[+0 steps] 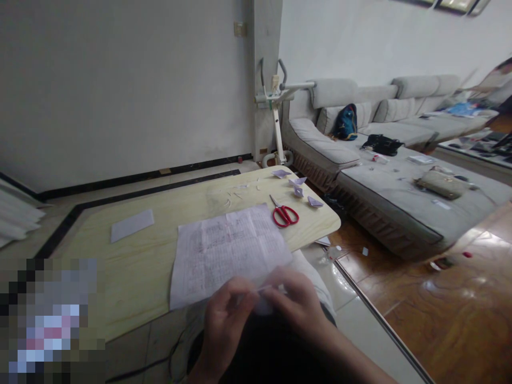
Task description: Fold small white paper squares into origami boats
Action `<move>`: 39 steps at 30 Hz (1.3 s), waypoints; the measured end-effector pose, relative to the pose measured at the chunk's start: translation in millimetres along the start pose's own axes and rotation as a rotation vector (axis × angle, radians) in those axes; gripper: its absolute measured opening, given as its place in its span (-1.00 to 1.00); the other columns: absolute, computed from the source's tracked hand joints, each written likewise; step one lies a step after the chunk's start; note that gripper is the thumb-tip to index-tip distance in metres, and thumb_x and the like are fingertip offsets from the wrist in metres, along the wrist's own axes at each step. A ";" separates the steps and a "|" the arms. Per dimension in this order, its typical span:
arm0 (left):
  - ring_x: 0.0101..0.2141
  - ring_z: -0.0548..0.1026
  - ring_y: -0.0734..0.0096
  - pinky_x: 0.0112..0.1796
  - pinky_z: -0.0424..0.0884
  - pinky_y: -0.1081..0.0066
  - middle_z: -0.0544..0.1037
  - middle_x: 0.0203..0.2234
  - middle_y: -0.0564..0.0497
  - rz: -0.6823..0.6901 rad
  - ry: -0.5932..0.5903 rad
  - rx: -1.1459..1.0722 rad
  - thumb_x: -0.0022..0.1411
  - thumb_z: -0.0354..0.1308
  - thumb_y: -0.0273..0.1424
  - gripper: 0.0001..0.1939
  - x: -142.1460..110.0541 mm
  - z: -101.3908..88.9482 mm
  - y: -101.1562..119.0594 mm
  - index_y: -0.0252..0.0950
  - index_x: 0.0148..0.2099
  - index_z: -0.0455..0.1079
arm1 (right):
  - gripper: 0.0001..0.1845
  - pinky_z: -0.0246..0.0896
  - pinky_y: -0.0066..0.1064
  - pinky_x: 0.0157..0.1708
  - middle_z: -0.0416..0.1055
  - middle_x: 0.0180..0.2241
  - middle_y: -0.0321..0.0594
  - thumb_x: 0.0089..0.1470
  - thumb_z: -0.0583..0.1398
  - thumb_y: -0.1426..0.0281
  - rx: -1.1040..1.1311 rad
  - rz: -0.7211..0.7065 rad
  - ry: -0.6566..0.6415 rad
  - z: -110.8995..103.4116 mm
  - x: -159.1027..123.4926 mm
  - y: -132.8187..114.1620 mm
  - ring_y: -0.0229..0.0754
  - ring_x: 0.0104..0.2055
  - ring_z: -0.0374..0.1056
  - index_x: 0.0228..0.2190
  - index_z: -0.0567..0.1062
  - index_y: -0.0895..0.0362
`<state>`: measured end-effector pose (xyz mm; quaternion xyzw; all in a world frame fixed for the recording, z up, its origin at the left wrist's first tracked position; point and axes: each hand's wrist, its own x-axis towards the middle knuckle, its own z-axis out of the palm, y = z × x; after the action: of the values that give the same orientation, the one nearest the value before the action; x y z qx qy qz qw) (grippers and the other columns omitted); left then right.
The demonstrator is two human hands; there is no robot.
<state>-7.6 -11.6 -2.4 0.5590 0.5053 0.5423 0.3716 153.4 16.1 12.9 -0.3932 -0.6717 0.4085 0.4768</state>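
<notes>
Both my hands meet just off the table's near edge, pinching a small piece of white paper (262, 305) between thumbs and fingers. My left hand (229, 306) is closed on its left side. Slightly blurred, my right hand (294, 296) is closed on its right side. Much of the paper is hidden by the fingers, so its shape is unclear. Beyond them lies a large creased printed sheet (228, 248). Red-handled scissors (284, 214) rest at its right corner, blades partly apart. Several small folded paper shapes (298, 191) sit along the table's far right end.
Thin paper scraps (236, 196) lie behind the sheet on the pale table (132, 272). A folded white paper (133, 225) is at the left. A grey sofa (384, 194) holding bags stands to the right, and an exercise machine (277, 120) behind. The lower left corner is pixelated.
</notes>
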 end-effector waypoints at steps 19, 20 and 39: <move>-0.43 0.50 0.45 -0.37 0.42 0.52 0.54 -0.48 0.07 0.093 -0.054 -0.046 0.20 0.19 -0.49 -0.89 3.8 -0.4 7.5 -0.24 -0.38 0.47 | -0.82 0.24 -0.43 -0.41 0.51 -0.52 -0.25 0.12 0.24 0.35 0.002 -0.045 -0.008 -2.5 0.5 -0.9 -0.23 -0.47 0.37 -0.48 0.57 0.13; -0.43 0.50 0.45 -0.37 0.42 0.52 0.54 -0.48 0.07 0.083 -0.061 -0.052 0.21 0.19 -0.48 -0.89 3.9 -1.1 7.0 -0.24 -0.38 0.47 | -0.82 0.24 -0.43 -0.41 0.50 -0.52 -0.25 0.12 0.24 0.36 0.005 -0.040 -0.008 -2.4 0.5 -1.3 -0.23 -0.47 0.37 -0.49 0.56 0.14; -0.41 0.51 0.41 -0.35 0.42 0.52 0.55 -0.48 0.07 -0.016 -0.098 -0.028 0.27 0.13 -0.37 -0.82 1.3 -0.3 4.7 -0.26 -0.38 0.47 | -0.84 0.20 -0.47 -0.42 0.43 -0.55 -0.27 0.05 0.26 0.41 0.013 -0.004 0.024 -1.6 -1.1 1.0 -0.26 -0.48 0.34 -0.54 0.52 0.18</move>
<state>-7.2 -11.3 2.5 0.5755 0.4832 0.5186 0.4079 155.4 15.7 12.0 -0.3936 -0.6642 0.4070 0.4882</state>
